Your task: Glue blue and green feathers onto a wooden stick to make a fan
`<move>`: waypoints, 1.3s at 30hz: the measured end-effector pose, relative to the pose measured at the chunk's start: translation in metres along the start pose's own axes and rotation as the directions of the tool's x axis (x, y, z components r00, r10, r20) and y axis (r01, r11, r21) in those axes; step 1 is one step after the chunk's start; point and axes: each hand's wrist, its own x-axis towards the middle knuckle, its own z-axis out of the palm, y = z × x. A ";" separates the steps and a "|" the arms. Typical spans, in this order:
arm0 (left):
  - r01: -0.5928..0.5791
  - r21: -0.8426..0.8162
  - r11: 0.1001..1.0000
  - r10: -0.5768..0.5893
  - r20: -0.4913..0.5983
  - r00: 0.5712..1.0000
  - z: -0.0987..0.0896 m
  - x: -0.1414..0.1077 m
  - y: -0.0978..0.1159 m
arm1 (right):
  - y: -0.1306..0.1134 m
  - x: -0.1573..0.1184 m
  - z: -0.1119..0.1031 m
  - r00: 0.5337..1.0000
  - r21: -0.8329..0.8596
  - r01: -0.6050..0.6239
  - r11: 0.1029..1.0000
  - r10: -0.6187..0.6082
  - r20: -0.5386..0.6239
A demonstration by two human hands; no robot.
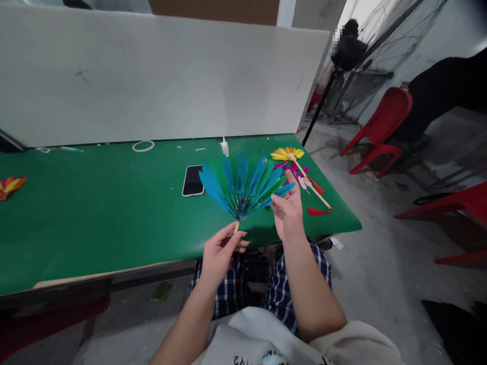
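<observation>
A feather fan [243, 185] of blue and green feathers is spread out in front of me, above the table's near edge. My left hand [224, 246] grips its short wooden handle [237, 226] between thumb and fingers. At the fan's right side, my right hand [288, 205] pinches the outermost blue feather [284, 189] between thumb and fingers. Just beyond that hand lie a yellow-orange feather fan [288, 153] and magenta feathers [292, 170], along with wooden handles and red tassels [318, 211].
On the green table [114, 213] are a phone [193, 181], a small white glue bottle [224, 147], a clear ring [143, 146] and a red-yellow piece [11, 187] at far left. A white board [163, 76] stands along the back. Red chairs [384, 121] are at right.
</observation>
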 end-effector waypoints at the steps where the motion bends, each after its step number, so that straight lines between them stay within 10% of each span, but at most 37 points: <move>1: 0.004 -0.002 1.000 -0.004 -0.002 1.000 0.000 0.000 0.000 | 0.001 -0.001 0.000 1.000 -0.002 -0.001 1.000 0.001 -0.009; 39: 0.161 -0.125 0.979 -0.162 0.000 0.987 0.007 0.028 0.000 | 0.027 0.013 -0.001 0.992 -0.252 0.104 0.962 -0.117 -0.038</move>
